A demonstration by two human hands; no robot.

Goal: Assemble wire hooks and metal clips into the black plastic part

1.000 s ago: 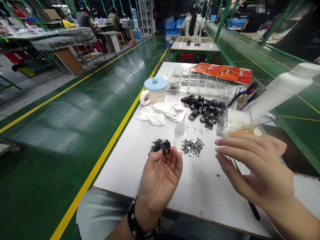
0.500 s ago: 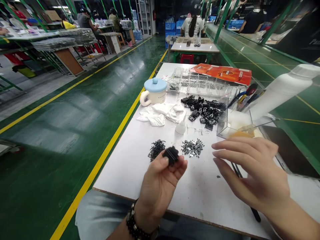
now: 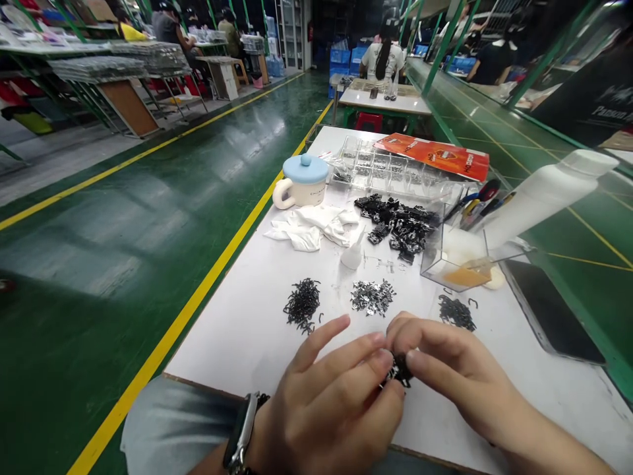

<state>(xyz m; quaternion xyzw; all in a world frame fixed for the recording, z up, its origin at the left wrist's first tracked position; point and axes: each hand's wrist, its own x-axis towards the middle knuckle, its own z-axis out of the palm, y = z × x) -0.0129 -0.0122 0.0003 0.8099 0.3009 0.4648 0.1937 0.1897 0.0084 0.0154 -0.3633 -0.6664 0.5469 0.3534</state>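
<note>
My left hand point(image 3: 331, 396) grips a small black plastic part point(image 3: 397, 371) between thumb and fingers, with the index finger raised. My right hand point(image 3: 455, 369) meets it from the right, thumb and fingertips pinched on the same part. The fingers cover most of the part, so any smaller piece in them is hidden. Beyond the hands lie a pile of short black curved pieces point(image 3: 302, 303), a pile of small shiny metal pieces point(image 3: 373, 297) and, to the right, a pile of thin dark hooked pieces point(image 3: 457, 312).
Farther back are a white cloth point(image 3: 316, 226), a small white nozzle bottle point(image 3: 353, 251), a heap of black parts point(image 3: 398, 221) and a lidded mug point(image 3: 302, 181). A clear divided tray point(image 3: 376, 165) lies behind. At right stand a clear box point(image 3: 455, 257), a white bottle point(image 3: 548, 188) and a phone point(image 3: 554, 310).
My right hand has come left and down from its spread pose to pinch the black part. My left hand has turned over and lowered, and the right-hand pile is uncovered.
</note>
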